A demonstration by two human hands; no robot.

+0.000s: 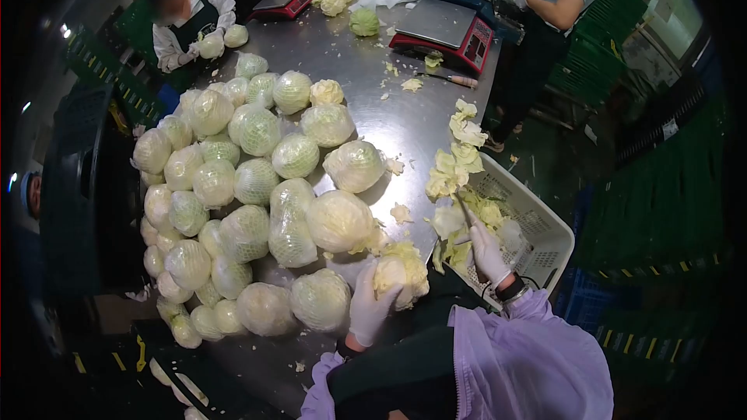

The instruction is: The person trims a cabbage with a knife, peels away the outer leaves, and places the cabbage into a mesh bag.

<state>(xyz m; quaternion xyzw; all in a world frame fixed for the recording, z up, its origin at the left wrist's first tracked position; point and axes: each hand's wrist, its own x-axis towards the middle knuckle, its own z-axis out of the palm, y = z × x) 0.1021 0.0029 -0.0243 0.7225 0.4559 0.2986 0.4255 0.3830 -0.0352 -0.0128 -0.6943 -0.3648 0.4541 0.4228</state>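
Observation:
My left hand (372,307), in a white glove, is wrapped round the left side of a pale yellow cabbage (402,272) with ragged outer leaves, at the table's near edge. My right hand (488,253), also gloved, grips a knife (467,208) over the white basket (545,225). Loose cabbage leaves (447,175) lie around the blade and hang across the basket's left rim. Just left of the held cabbage sit an unwrapped cabbage (340,221) and a wrapped one (320,300).
Many film-wrapped cabbages (214,183) cover the left of the metal table (373,109). Red scales (475,45) and another knife (451,78) lie farther back. People stand at the far left, far edge and right. Green crates (654,210) are stacked at right.

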